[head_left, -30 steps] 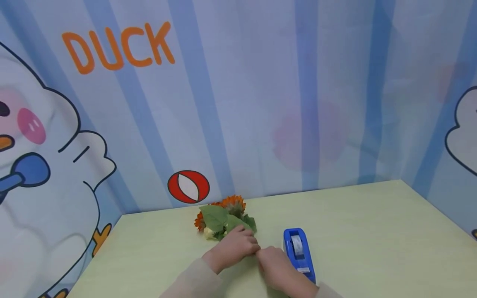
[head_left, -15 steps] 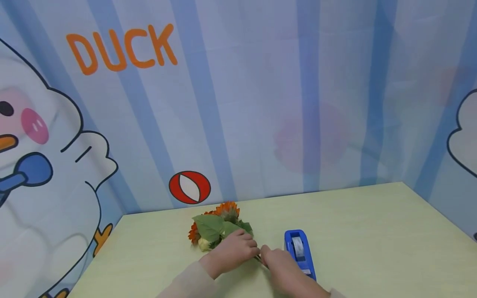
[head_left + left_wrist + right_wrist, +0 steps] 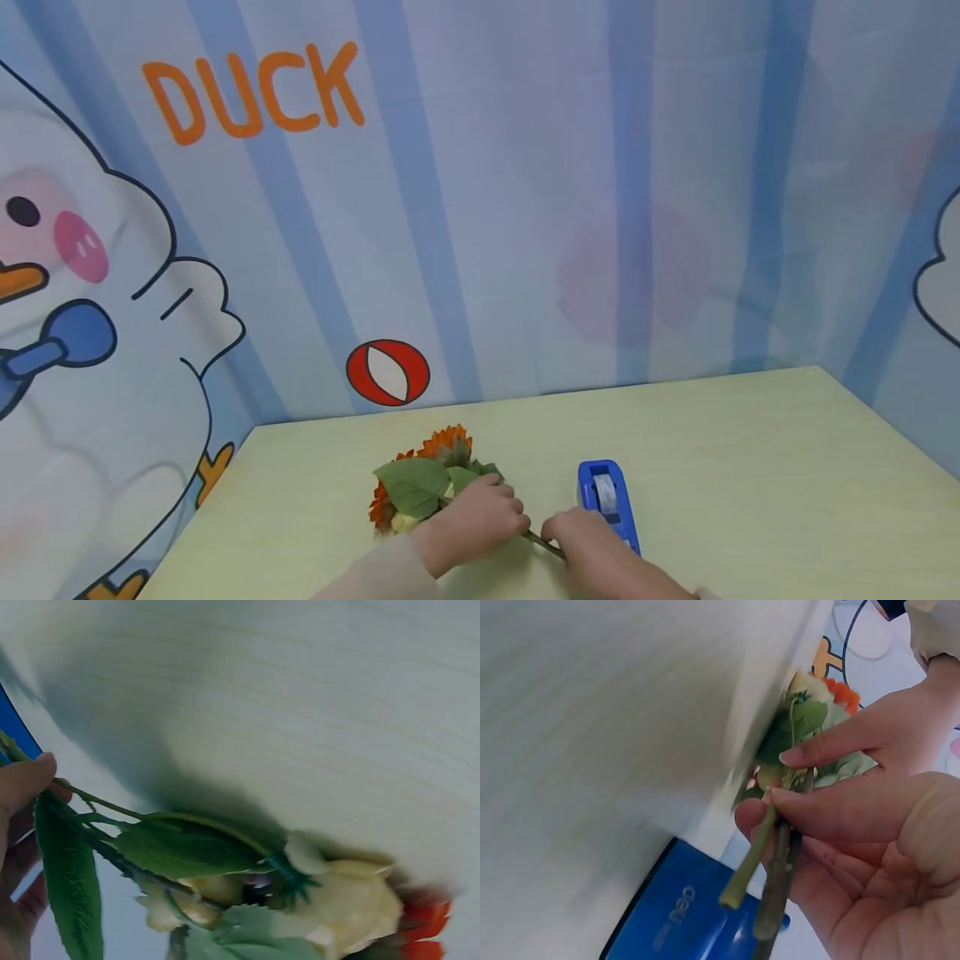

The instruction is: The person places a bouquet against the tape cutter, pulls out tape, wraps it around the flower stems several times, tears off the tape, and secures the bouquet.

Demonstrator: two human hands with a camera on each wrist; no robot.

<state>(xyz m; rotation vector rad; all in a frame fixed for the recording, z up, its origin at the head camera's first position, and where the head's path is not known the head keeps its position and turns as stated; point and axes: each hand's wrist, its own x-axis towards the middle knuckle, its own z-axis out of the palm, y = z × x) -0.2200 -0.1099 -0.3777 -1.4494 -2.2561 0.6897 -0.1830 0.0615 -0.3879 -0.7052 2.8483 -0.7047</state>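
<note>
A bunch of flowers with orange and cream blooms and green leaves lies slanted low over the table, heads to the left. My left hand grips its stems just below the leaves. Further down, my right hand pinches the stems between thumb and fingers, and their cut ends stick out past it in the right wrist view. A short length of stem shows between the two hands. A cream flower and leaves fill the lower left wrist view. Palms hide part of the stems.
A blue tape dispenser with a tape roll stands on the pale yellow table right beside my right hand, which partly covers it. Behind the table hangs a striped blue cloth printed with ducks.
Both hands and the bouquet have shifted slightly toward me. My right hand has slid right along the stems, away from the left, so more stem shows between them.
</note>
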